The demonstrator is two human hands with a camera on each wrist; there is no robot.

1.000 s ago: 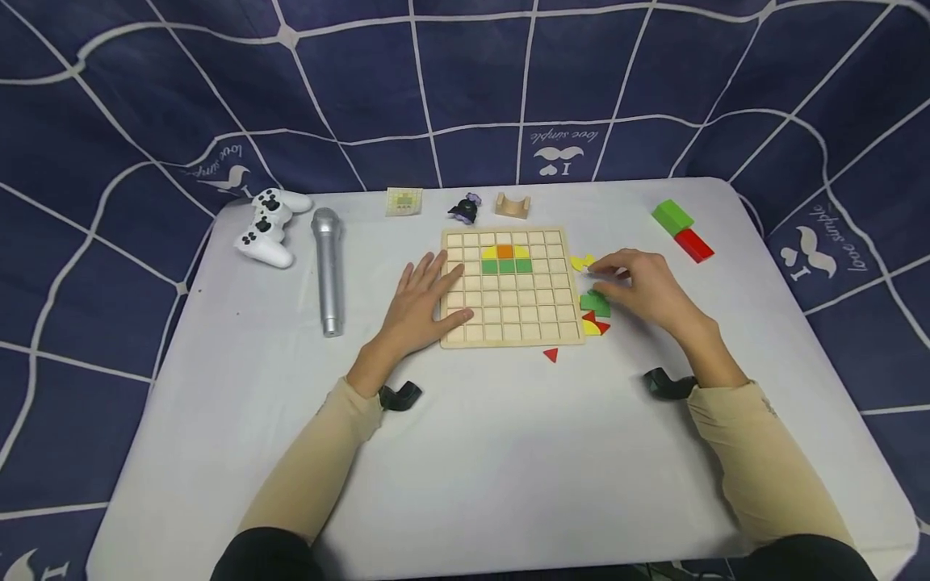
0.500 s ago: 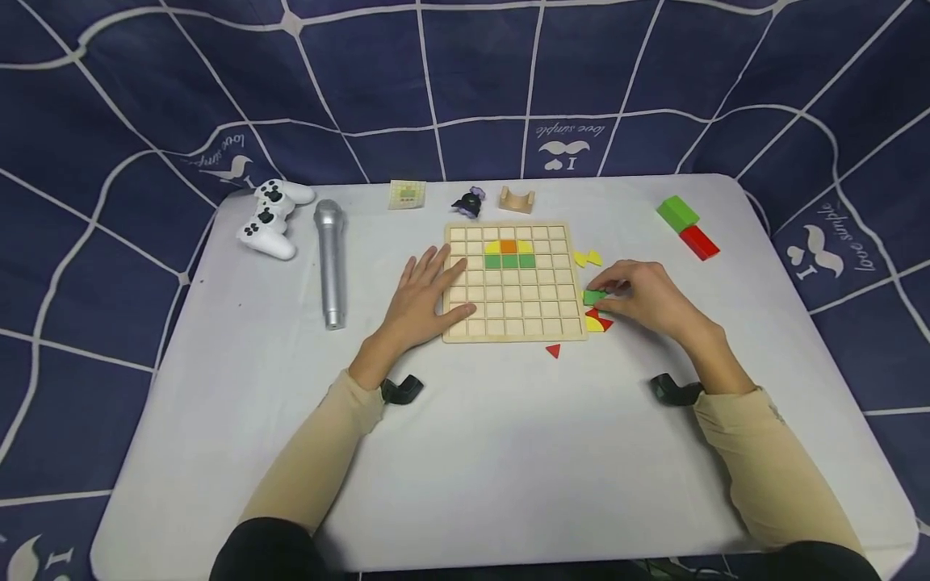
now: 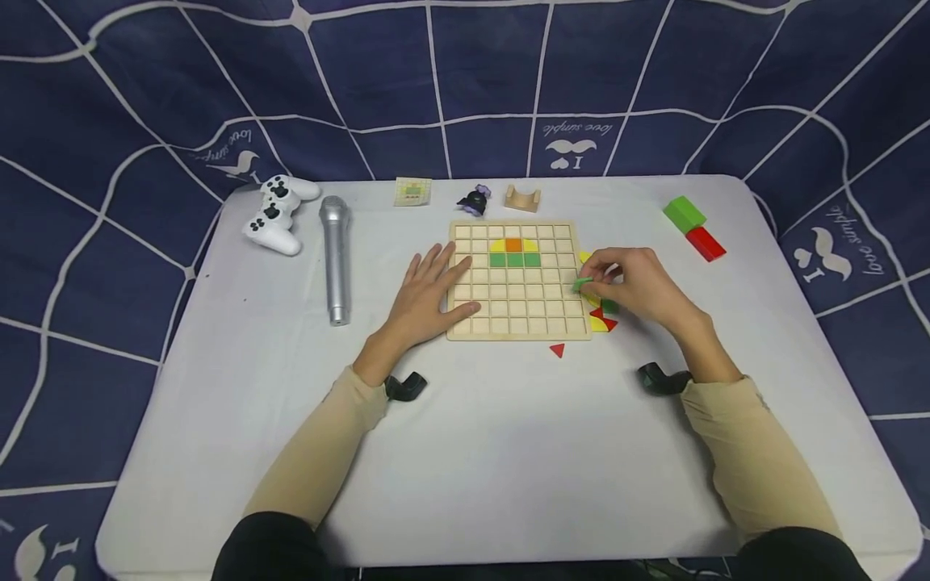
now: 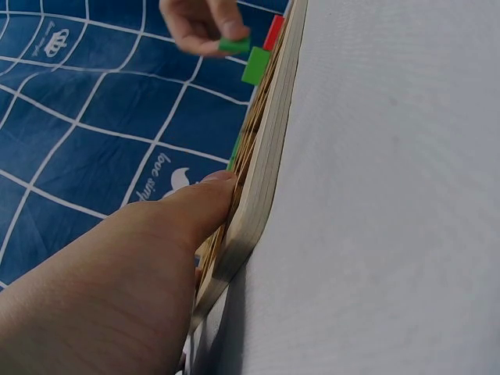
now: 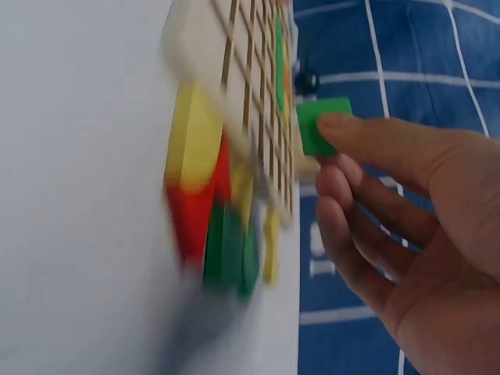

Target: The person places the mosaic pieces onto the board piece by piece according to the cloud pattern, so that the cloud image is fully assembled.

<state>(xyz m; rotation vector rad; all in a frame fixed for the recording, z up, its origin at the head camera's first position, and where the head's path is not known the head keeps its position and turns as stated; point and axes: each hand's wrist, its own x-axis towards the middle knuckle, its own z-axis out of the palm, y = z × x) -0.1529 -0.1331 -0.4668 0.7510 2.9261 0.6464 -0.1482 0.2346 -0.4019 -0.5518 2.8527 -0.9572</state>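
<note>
Wooden grid board lies flat near the middle of the white table, a pale square tray of small cells with an orange and yellow dome and a row of three green squares set in its upper rows. From the head view the left hand rests open and flat on the board's left edge, fingers spread over the nearest cells, while the right hand pinches a small green tile between thumb and fingertips just over the board's right edge. The left wrist view shows what the head view cannot: the board's thin rounded side seen edge-on, with the thumb pressed against it. The right wrist view brings the green tile close, a flat square held by its corner clear of the board, and shows loose pieces in yellow, red and green heaped against the board's edge, blurred. Farther off on the table lie a silver microphone, a white game controller, green and red blocks, and a lone red triangle just below the board.
</note>
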